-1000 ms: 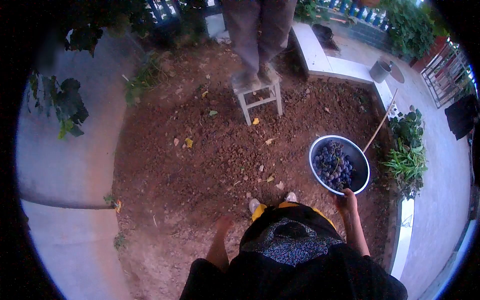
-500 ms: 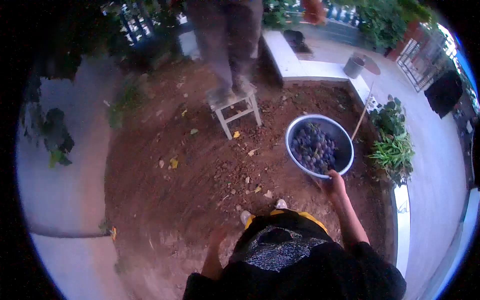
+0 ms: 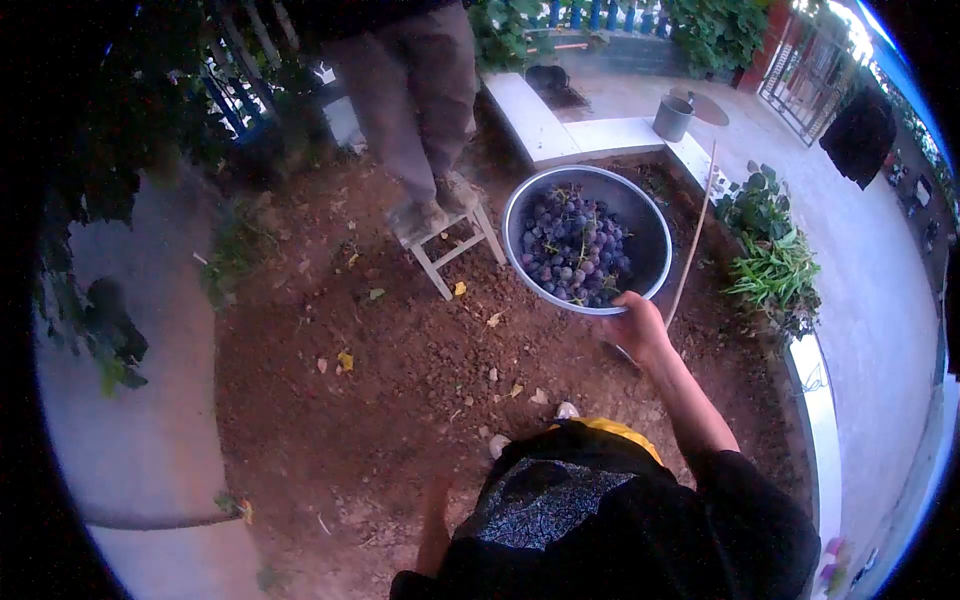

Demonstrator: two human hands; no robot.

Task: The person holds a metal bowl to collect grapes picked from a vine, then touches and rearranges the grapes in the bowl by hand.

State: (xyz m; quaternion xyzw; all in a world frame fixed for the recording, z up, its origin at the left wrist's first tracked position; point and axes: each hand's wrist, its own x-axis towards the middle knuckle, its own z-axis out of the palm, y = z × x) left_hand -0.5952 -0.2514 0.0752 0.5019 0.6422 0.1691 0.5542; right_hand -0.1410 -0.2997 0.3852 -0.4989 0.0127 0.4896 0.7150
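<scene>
The right hand (image 3: 640, 328) is gripping the bowl (image 3: 648, 235) by its rim, bringing the grapes (image 3: 572, 245) nearer the stool (image 3: 432, 272), while the left hand (image 3: 438, 492) is hanging low, its opening unclear.

No text, label, brand, number or sign can be read, for the pale print (image 3: 545, 503) on the front of the black shirt (image 3: 650, 535) and the thin dark squiggle (image 3: 815, 379) at the white ledge's (image 3: 826, 450) inner edge form no legible characters.
</scene>
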